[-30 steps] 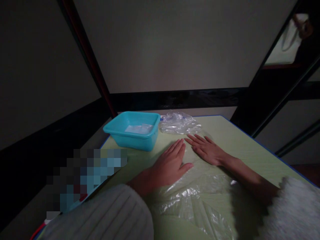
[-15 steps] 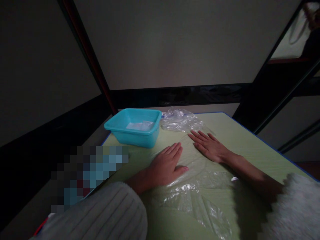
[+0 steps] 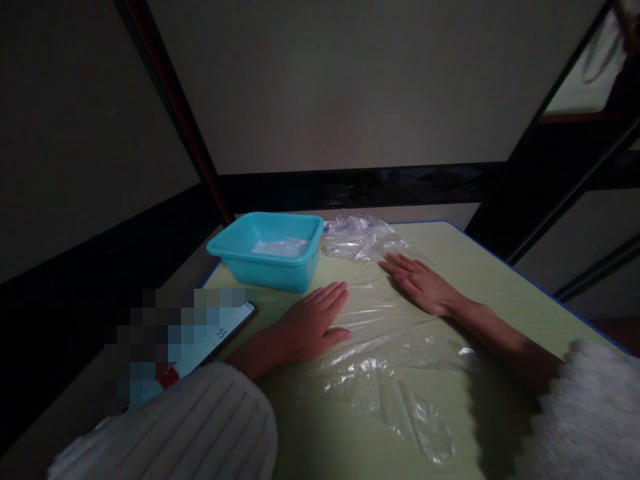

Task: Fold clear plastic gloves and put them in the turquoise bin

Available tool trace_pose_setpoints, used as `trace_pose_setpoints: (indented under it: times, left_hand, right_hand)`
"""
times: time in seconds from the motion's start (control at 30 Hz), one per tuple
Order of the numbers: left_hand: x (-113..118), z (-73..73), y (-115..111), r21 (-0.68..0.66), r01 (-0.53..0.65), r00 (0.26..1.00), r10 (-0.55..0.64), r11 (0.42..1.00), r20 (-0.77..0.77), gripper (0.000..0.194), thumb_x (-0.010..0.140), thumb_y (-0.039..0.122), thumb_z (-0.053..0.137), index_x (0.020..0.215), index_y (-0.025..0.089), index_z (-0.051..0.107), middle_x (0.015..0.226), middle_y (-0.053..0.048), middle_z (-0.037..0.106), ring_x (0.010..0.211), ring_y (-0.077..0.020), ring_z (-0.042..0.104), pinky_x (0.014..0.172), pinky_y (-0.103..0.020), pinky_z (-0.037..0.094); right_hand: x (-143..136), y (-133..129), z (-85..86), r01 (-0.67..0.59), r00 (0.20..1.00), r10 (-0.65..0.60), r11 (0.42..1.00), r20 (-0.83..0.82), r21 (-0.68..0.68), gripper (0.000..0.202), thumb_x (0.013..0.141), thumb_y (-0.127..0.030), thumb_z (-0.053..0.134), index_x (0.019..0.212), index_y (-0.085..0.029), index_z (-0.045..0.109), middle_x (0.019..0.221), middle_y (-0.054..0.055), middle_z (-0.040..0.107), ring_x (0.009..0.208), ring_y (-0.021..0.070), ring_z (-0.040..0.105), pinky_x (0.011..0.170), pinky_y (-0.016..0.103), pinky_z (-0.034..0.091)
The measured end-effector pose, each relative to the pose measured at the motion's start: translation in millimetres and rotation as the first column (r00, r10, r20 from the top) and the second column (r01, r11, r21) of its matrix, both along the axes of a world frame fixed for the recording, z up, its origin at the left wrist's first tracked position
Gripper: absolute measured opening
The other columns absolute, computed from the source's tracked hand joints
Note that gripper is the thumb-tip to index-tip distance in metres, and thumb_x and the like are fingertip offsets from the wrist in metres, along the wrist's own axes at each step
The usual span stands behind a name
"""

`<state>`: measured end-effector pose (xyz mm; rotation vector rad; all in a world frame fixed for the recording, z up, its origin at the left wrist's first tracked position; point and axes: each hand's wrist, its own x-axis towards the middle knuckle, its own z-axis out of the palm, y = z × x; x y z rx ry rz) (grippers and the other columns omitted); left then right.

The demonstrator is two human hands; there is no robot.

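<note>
A clear plastic bag (image 3: 385,373) lies spread over the pale green table (image 3: 465,250), creased and shiny near the front. My left hand (image 3: 313,323) rests palm down at the bag's left side, fingers stretched out and thumb apart. On the far right part of the film lies my right hand (image 3: 417,283), also flat with fingers extended. Neither hand grips anything. Just beyond my right fingertips sits a crumpled heap of clear plastic (image 3: 357,237) with a blue strip on it.
A turquoise plastic basin (image 3: 265,263) stands at the back left, with whitish, partly see-through sheets (image 3: 281,248) inside. A phone (image 3: 215,337), partly blurred out, lies at the left edge beside my sleeve. A wall panel (image 3: 350,87) rises behind the table.
My left hand has slid a little to the left across the plastic. My right hand has shifted slightly away from it, and the film between them shows straighter creases.
</note>
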<state>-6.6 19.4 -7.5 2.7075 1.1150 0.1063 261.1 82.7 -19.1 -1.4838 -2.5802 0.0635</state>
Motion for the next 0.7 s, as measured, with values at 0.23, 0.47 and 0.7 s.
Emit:
trace_pose_setpoints:
  times: [0.23, 0.47, 0.7]
  left_hand:
    - [-7, 5.5, 5, 0.015, -0.008, 1.0, 0.008, 1.0, 0.003, 0.062, 0.09, 0.041, 0.038, 0.139, 0.006, 0.02, 0.149, -0.018, 0.017, 0.138, -0.0232, 0.012, 0.111, -0.04, 0.016]
    - [21, 15.4, -19, 0.065, -0.065, 0.989, 0.056, 0.996, 0.139, 0.056, 0.091, 0.032, 0.034, 0.138, 0.003, 0.024, 0.149, -0.017, 0.016, 0.138, -0.0201, 0.011, 0.113, -0.036, 0.015]
    - [45, -0.8, -39, 0.055, 0.02, 0.996, -0.025, 0.998, 0.081, 0.056, 0.094, 0.035, 0.031, 0.138, 0.001, 0.025, 0.148, -0.018, 0.02, 0.138, -0.0224, 0.014, 0.113, -0.034, 0.016]
  right_hand:
    - [-3, -23, 12.2, -0.056, 0.995, 0.064, 0.994, -0.081, 0.094, 0.052, 0.093, -0.035, 0.021, 0.139, -0.013, 0.033, 0.144, 0.011, 0.033, 0.133, 0.0239, 0.028, 0.107, 0.047, 0.028]
    - [-28, -55, 7.4, -0.184, 0.983, 0.183, 0.983, 0.023, 0.028, 0.057, 0.094, -0.038, 0.021, 0.139, -0.004, 0.03, 0.146, 0.018, 0.023, 0.134, 0.0263, 0.021, 0.108, 0.048, 0.023]
    - [-34, -54, -5.2, -0.205, 0.978, 0.205, 0.979, 0.034, 0.003, 0.056, 0.094, -0.036, 0.019, 0.14, -0.005, 0.029, 0.146, 0.018, 0.023, 0.135, 0.0242, 0.019, 0.108, 0.046, 0.023]
